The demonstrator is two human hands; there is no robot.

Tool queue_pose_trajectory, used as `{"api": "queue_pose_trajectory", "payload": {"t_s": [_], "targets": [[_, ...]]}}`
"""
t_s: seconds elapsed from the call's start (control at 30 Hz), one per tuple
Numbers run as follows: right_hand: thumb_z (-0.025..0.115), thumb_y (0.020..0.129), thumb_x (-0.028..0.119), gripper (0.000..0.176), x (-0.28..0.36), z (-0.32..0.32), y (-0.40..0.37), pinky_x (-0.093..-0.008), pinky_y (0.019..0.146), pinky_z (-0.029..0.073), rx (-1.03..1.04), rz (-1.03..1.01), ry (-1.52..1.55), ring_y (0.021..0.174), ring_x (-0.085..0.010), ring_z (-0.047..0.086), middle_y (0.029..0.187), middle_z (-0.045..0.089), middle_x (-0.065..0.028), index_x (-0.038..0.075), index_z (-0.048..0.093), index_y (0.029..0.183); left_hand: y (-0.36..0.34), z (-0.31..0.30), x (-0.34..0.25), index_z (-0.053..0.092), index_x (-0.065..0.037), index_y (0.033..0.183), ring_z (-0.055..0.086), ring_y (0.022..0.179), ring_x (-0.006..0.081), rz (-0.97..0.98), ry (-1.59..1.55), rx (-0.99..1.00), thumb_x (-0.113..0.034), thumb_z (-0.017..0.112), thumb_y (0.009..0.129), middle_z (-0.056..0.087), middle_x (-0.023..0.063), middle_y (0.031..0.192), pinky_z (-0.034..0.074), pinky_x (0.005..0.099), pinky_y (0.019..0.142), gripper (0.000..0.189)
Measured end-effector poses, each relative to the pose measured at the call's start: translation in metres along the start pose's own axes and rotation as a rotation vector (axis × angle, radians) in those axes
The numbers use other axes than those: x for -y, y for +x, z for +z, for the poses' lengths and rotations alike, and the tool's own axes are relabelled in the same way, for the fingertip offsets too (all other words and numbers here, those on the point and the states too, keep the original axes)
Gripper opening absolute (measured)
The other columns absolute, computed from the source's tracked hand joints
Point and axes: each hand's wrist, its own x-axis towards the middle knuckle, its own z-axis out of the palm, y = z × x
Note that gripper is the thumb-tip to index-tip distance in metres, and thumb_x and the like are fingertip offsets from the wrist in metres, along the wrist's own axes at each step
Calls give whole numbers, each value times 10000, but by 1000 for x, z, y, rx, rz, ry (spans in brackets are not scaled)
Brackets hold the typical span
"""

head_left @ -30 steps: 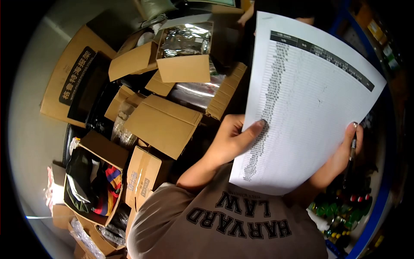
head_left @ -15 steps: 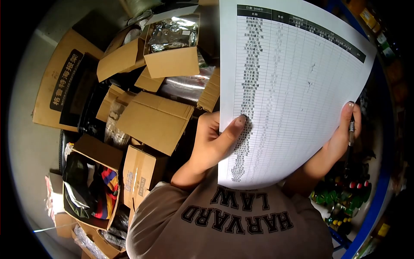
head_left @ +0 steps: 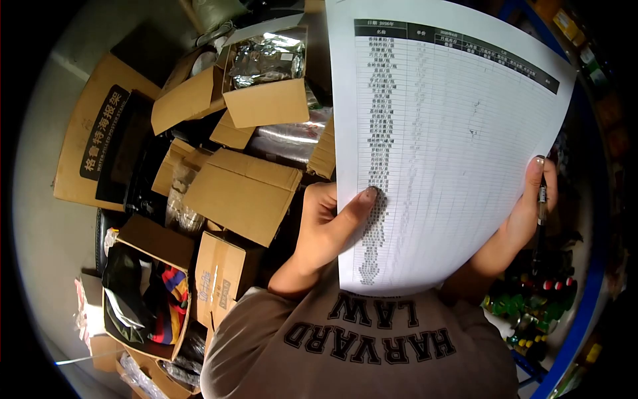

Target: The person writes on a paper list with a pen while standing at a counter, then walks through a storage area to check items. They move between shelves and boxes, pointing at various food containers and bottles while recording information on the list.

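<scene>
A large printed sheet of paper fills the upper middle of the head view, covered by a table with a dark header row, Chinese item names down the left and a few handwritten marks. My left hand pinches its left edge, thumb on the front and the other fingers hidden behind. On the right edge, my right hand steadies the sheet with fingers mostly hidden behind it. A dark pen is held in that same hand and points downward.
Open cardboard boxes crowd the left side, one with silvery packets. Below them stands a box with dark and colourful cloth. A blue shelf frame runs down the right, with green bottles beside it.
The sheet has shifted slightly left and its printed rows sit a little lower. Both hands keep their hold; the boxes appear slightly lower and to the right in view.
</scene>
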Motion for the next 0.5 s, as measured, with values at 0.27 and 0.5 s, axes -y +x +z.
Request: {"api": "queue_pose_trajectory", "payload": {"t_s": [0.27,0.5], "targets": [[566,790,217,206,3,5,-1,-203,649,361,-10,21,12,669,-79,438,711,527,-2,18,535,747,2,-1,0,578,51,710,464,518,50,-21,-34,13,-144,511,810,567,37,613,356,192,457,229],[580,781,233,224,-11,-3,2,-206,628,349,-55,-18,-5,660,-70,421,697,512,10,17,533,747,3,1,-1,564,37,709,404,489,37,-70,64,29,-239,493,839,485,-7,536,311,198,431,314]]}}
